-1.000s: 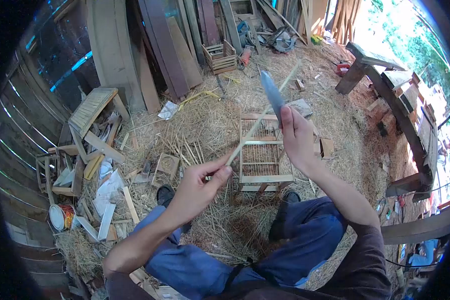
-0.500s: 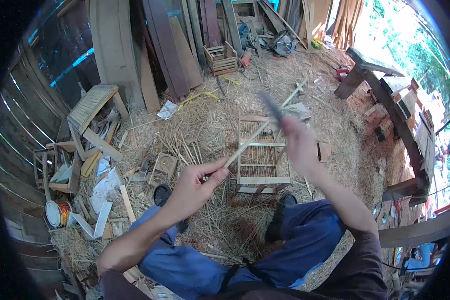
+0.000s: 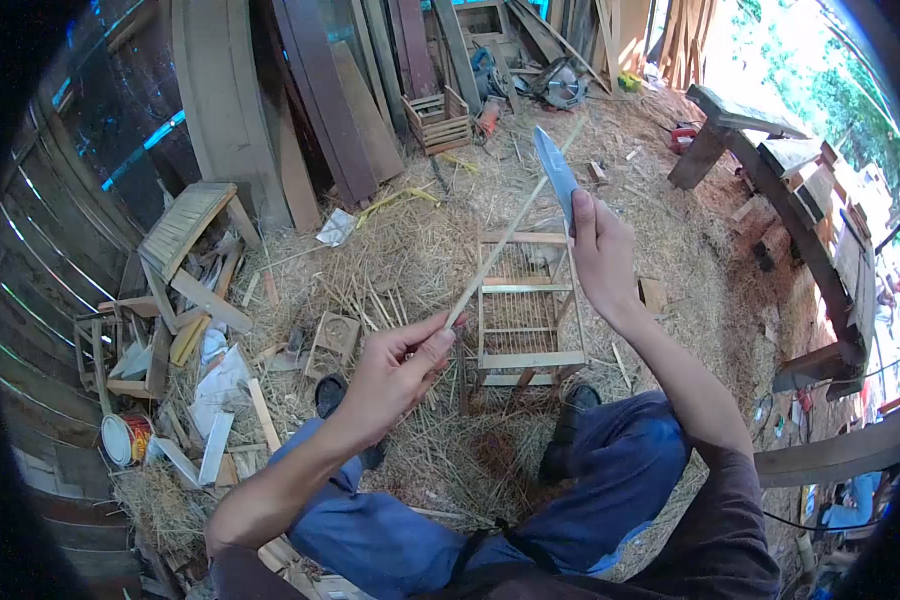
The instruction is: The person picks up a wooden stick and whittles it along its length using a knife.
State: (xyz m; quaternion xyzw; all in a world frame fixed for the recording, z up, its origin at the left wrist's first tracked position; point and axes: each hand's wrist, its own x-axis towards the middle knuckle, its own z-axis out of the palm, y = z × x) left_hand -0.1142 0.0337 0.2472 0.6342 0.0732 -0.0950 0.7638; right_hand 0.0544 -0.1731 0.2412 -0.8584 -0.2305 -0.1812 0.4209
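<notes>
My left hand (image 3: 395, 375) pinches the near end of a long thin wooden strip (image 3: 503, 245), which slants up and away to the right. In my right hand (image 3: 602, 255) is a knife (image 3: 556, 170), gripped by its handle, the broad pale blade pointing up and to the left. The blade overlaps the far part of the strip in this view. Below and beyond both hands, a slatted wooden cage frame (image 3: 530, 360) with fine bars stands on the floor between my feet.
Shavings and loose strips (image 3: 370, 300) litter the floor. A small wooden box (image 3: 332, 340) lies by my left foot, and a slatted crate (image 3: 437, 120) stands at the back. Boards (image 3: 320, 100) lean on the wall near a circular saw (image 3: 564, 88). A heavy bench (image 3: 800, 230) runs along the right.
The knife in my right hand was blurred by motion lower across the strip; now it is sharper, with the blade tip higher. My left hand keeps its pinch on the strip.
</notes>
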